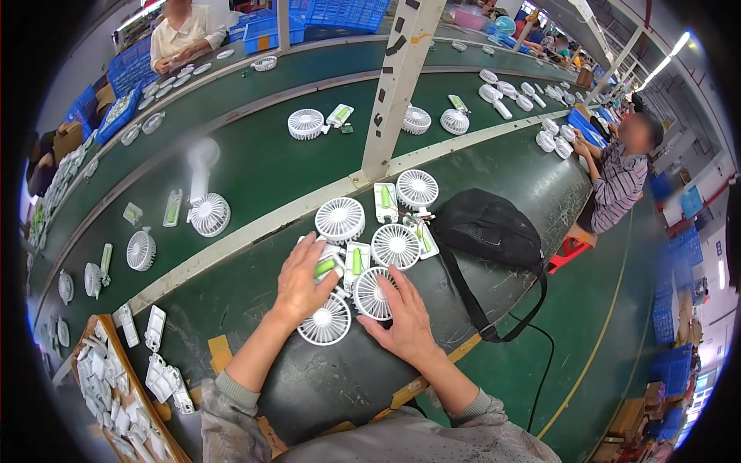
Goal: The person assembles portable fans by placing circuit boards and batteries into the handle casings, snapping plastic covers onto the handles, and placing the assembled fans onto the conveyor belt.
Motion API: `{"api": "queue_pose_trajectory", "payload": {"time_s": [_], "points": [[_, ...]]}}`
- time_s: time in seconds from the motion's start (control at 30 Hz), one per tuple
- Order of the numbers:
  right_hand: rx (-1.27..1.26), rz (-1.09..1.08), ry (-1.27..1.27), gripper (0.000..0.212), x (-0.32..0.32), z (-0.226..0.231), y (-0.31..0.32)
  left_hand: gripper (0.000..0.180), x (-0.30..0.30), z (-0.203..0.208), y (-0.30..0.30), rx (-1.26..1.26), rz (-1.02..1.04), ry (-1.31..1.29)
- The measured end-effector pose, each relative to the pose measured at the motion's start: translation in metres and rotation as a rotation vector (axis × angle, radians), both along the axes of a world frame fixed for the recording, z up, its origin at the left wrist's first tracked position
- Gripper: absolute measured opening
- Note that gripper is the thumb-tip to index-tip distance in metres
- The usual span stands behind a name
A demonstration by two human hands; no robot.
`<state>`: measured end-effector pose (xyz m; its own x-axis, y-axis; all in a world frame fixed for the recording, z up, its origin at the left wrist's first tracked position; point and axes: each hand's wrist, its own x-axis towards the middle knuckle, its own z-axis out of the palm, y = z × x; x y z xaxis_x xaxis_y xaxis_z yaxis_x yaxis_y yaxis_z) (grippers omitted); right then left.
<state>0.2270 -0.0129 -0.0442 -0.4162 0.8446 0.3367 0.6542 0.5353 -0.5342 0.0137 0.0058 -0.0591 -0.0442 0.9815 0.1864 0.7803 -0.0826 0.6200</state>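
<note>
Several white handheld fans lie close together on the dark bench (340, 393) before me. My left hand (297, 285) is at the left side of the group, fingers stretched and thumb apart, beside an open handle with a green battery (325, 268). My right hand (403, 320) rests at the right rim of a round fan head (373, 294), its fingers spread. Nearest me is another fan head (325, 321), between my hands. Farther off lie a fan head (340, 220), another fan head (396, 246) and a handle with a green battery (357, 261).
A black bag (490, 229) with a strap sits right of the fans. White handle shells (162, 378) lie at left beside a box of white parts (127, 393). Beyond a metal post (390, 100), a green conveyor (255, 170) carries fans. A co-worker (621, 170) sits at right; another person (181, 38) is across.
</note>
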Motion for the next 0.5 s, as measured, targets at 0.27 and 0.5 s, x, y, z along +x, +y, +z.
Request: {"api": "queue_pose_trajectory", "payload": {"time_s": [0.27,0.5], "points": [[0.154,-0.065,-0.054,0.068,0.0,-0.013,0.016,0.059,0.026,-0.007,0.029,0.113,0.075,0.067],[0.217,-0.094,-0.13,0.071,0.006,-0.014,0.023,0.069,0.011,-0.002,0.033,0.166,-0.011,-0.186]]}}
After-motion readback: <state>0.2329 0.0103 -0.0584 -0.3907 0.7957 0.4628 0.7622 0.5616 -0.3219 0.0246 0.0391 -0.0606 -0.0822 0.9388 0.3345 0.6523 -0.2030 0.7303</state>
